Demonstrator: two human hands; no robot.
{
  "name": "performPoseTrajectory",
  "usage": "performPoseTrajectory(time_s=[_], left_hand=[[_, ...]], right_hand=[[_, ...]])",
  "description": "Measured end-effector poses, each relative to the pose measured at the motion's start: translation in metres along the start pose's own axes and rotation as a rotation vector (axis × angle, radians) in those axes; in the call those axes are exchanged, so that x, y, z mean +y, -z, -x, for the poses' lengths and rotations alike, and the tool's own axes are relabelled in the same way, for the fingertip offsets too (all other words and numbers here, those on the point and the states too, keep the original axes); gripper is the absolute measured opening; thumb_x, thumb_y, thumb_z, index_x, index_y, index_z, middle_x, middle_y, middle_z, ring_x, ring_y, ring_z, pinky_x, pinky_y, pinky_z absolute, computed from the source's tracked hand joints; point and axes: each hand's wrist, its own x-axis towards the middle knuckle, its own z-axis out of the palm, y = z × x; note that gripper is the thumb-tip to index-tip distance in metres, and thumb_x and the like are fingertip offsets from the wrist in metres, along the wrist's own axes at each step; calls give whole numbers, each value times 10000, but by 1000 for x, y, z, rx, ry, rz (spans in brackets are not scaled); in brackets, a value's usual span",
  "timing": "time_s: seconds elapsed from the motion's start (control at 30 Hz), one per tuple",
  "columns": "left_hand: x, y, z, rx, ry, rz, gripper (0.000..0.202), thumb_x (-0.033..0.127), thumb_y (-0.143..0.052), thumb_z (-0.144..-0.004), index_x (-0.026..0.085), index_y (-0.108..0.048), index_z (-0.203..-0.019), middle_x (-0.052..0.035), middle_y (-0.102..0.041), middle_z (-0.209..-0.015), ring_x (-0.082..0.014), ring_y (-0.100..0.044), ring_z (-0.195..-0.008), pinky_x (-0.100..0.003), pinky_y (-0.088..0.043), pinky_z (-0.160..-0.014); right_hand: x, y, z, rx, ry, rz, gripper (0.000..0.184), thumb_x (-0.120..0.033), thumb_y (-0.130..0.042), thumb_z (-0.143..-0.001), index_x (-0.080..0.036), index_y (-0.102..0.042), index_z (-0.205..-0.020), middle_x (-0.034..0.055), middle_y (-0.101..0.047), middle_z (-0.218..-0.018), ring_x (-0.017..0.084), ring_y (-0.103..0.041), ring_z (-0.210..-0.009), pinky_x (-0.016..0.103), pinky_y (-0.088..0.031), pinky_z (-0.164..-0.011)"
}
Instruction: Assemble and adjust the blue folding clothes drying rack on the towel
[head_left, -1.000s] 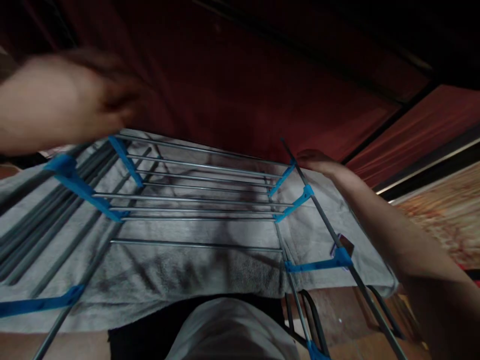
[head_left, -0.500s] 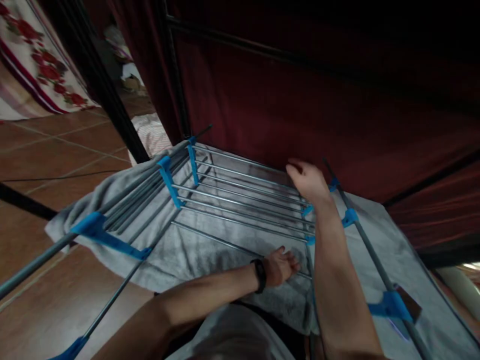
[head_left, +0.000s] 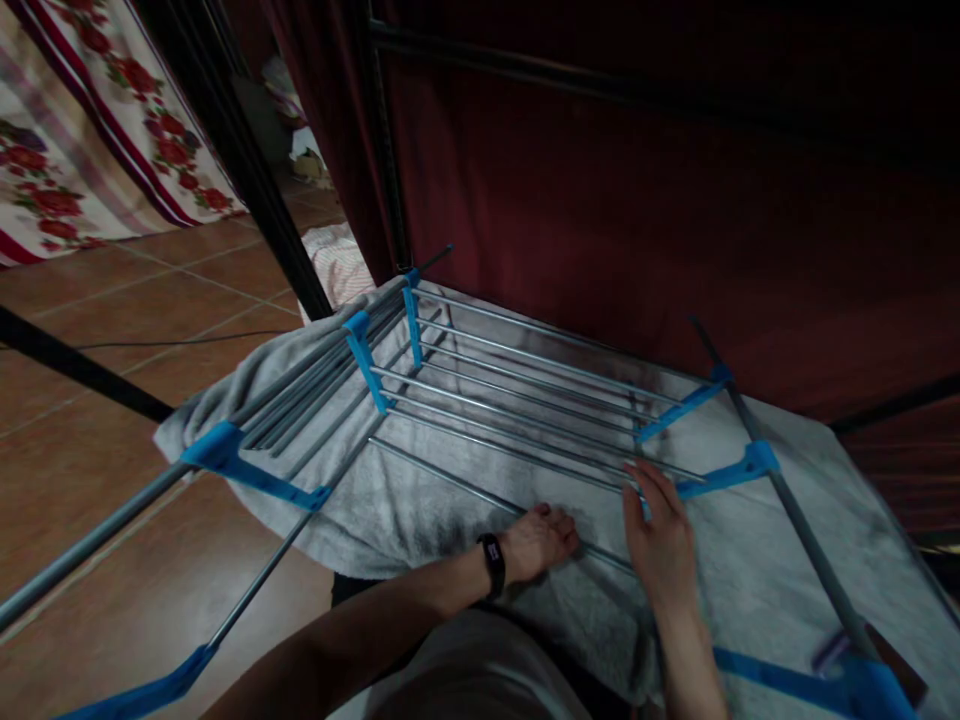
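A metal drying rack [head_left: 517,375] with blue plastic joints stands before me, and a grey towel [head_left: 420,500] is spread beneath its rails. My left hand [head_left: 538,540], with a black band on its wrist, rests on the near part of the towel under a rail; its fingers are curled into the cloth. My right hand [head_left: 664,535] lies flat on the towel just to the right, fingers stretched out toward the rails, holding nothing.
A dark red curtain [head_left: 637,200] hangs right behind the rack. A black pole [head_left: 247,180] slants at the left. The floor [head_left: 112,330] is brown tile, and a floral cloth [head_left: 82,150] hangs at the far left. A pale bundle [head_left: 334,260] lies on the floor.
My right hand has come back from the far rails to the near edge of the towel. My left hand stays near the same spot. The view has shifted slightly.
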Motion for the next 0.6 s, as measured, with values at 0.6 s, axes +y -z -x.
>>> performPoseTrajectory(time_s=[0.6], left_hand=[[-7,94,-3,299,245,-20,602,-60,-438,-855,102,-496,-1431,-121,-648,-1163,-247,-611,-1067,-369,-535,-935]], right_hand=[[-23,41,-10,450,-56,1,312,-190,-451,-1012,-248,-641,-1253,95,-641,-1249,224,-597,-1227,470,-494,-1058]])
